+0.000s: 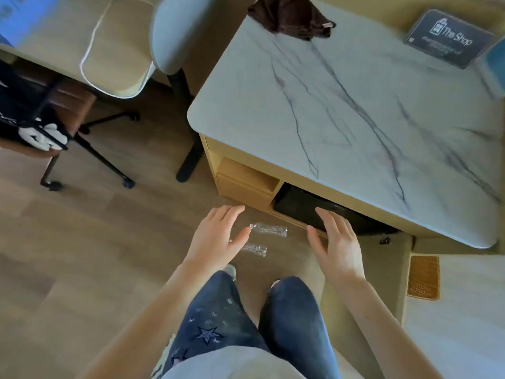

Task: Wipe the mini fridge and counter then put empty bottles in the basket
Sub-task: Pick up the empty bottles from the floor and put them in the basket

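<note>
Two clear empty plastic bottles lie on the wood floor between my hands, one [269, 230] farther from me and one [255, 249] nearer. My left hand [218, 236] hovers open just left of them with fingers spread, holding nothing. My right hand [336, 242] is open too, held in front of the black mini fridge [306, 207] that sits under the marble-look counter [355, 110]. A dark brown cloth [292, 17] lies crumpled at the counter's far edge. An orange woven basket [423, 277] shows at the right, below the counter's corner.
A dark sign reading "The Shop" [451, 36] stands at the counter's far right. A cabinet with an open wooden cubby [246, 176] stands left of the fridge. An office chair [120, 50] and a desk leg [188, 132] stand to the left. My knees [259, 324] are below.
</note>
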{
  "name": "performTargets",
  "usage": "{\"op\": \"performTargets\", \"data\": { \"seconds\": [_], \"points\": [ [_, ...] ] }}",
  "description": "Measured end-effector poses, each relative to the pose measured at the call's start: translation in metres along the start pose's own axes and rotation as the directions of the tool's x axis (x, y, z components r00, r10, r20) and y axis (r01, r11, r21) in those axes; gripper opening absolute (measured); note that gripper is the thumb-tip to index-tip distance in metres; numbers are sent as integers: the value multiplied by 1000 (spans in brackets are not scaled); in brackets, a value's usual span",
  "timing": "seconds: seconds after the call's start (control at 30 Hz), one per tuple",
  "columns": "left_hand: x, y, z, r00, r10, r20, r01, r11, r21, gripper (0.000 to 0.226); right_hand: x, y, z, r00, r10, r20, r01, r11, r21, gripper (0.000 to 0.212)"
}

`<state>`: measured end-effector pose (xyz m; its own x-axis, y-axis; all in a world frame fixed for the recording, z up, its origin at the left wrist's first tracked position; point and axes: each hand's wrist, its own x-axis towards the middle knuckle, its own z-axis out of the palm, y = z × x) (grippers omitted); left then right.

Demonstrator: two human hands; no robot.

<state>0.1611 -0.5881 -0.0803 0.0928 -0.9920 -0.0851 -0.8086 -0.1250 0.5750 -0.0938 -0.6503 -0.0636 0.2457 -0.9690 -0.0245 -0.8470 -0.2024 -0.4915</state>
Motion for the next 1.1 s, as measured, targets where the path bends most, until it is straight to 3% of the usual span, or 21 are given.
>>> {"op": "performTargets", "data": {
  "seconds": [0.23, 0.43, 0.6, 0.67, 0.8, 0.97, 1.1],
  "points": [
    [19, -35, 120, 971, -234, -46, 230, 970, -80, 44, 56, 66, 100, 951, -182, 249, 189, 982, -3, 43],
    [34, -113, 277, 871, -478, -116, 435, 858, -272, 41, 85, 149, 249, 905, -286, 316, 302, 953, -3, 48],
    [41, -198, 425, 773, -634, -17, 570, 706, -420, 37, 97, 223, 400, 880, -377, 289, 414, 907, -79, 55],
    [43, -225, 481, 709, -702, 65, 622, 579, -527, 35, 101, 249, 454, 865, -385, 323, 429, 900, -74, 55],
    [50, -267, 583, 488, -850, 200, 683, 229, -693, 37, 102, 303, 546, 851, -271, 451, 317, 948, -30, 54],
    [57, -301, 665, 237, -939, 250, 678, -24, -735, 37, 113, 350, 618, 817, -235, 527, 267, 964, 16, 61],
    [66, -316, 715, 138, -934, 330, 673, -157, -723, 51, 128, 385, 658, 771, -117, 626, 269, 951, -152, 86]
  ]
}}
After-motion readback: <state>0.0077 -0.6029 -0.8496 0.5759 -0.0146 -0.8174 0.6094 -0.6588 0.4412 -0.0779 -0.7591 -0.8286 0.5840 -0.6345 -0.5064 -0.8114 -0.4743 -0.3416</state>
